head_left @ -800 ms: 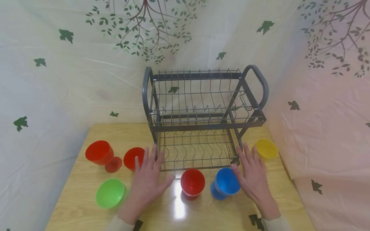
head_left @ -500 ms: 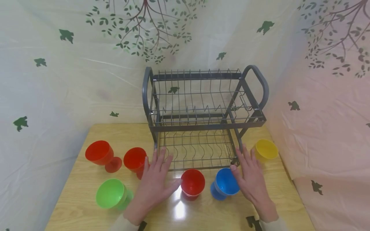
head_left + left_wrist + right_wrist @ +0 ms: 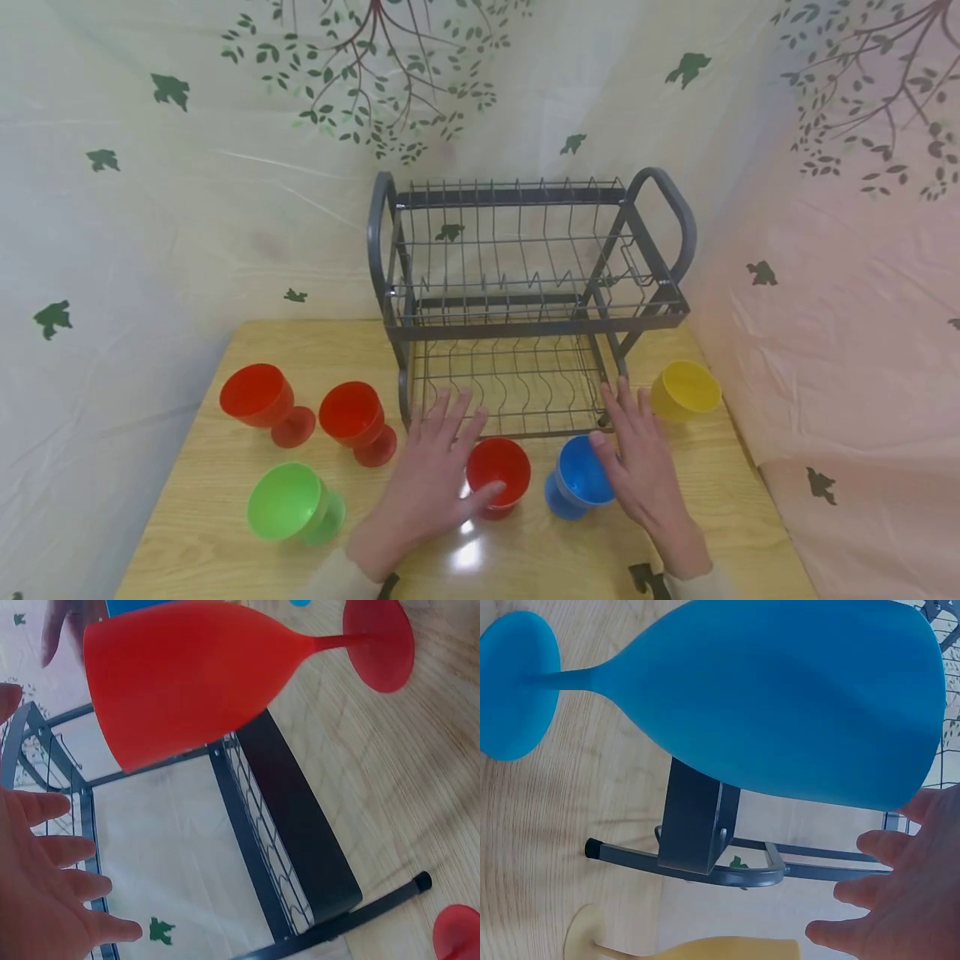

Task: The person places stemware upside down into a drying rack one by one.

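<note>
3 red goblets | 1 blue | 1 green | 1 yellow | 1 rack | left grip, right grip unclenched

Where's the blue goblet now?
Head view, right of centre: the blue goblet stands in front of the rack, between a red goblet and the right hand.

- The head view is bright and evenly lit, with a slightly hazy, low-contrast look.
- White glare shines off the table at lower centre, a smaller spot just above the main patch.
- The cloth backdrop looks bluish at far left and pinkish at right, with pale sheen along creases at left.
- In the left wrist view, the red cup is strongly saturated; soft shadows streak the table at right.
- In the right wrist view, the blue cup looks flatly shaded, darker than the pale cloth backdrop.
- Fine detail is somewhat soft in the head view.
</note>
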Motion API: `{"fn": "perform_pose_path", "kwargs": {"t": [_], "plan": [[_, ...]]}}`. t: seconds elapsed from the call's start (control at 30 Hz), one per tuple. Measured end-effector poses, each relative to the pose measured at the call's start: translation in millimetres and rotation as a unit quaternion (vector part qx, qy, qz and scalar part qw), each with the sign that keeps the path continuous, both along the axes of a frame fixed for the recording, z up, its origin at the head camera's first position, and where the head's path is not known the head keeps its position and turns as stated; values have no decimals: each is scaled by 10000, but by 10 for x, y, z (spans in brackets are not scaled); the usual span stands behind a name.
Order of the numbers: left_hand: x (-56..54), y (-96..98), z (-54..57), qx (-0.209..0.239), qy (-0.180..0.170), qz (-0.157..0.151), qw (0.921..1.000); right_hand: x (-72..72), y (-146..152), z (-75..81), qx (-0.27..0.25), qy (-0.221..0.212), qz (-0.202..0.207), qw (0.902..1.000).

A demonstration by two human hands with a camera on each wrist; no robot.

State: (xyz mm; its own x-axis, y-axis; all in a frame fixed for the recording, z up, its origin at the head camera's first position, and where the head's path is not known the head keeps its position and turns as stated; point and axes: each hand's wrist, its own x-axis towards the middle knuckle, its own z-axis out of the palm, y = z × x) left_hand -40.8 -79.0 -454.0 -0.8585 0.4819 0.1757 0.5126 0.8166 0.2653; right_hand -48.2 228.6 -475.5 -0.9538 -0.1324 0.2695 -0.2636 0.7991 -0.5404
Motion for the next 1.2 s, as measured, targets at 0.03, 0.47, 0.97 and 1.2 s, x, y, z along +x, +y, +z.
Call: {"fn": "perform_pose_path", "kwargs": {"t": [0.03, 0.47, 0.97, 1.2], "plan": [[0, 18, 7, -9, -55, -47, 10000, 2, -2, -4, -11, -20, 8, 10000], [16, 219, -28, -459, -25, -871, 9951, 22, -3, -48, -30, -24, 29, 10000], [-77, 275, -54, -812, 92, -1629, 9832, 34, 5, -40, 8, 6, 62, 10000], [-80, 265, -63, -859, 213, -1719, 9811, 34, 7, -37, 55, 37, 70, 10000]]}}
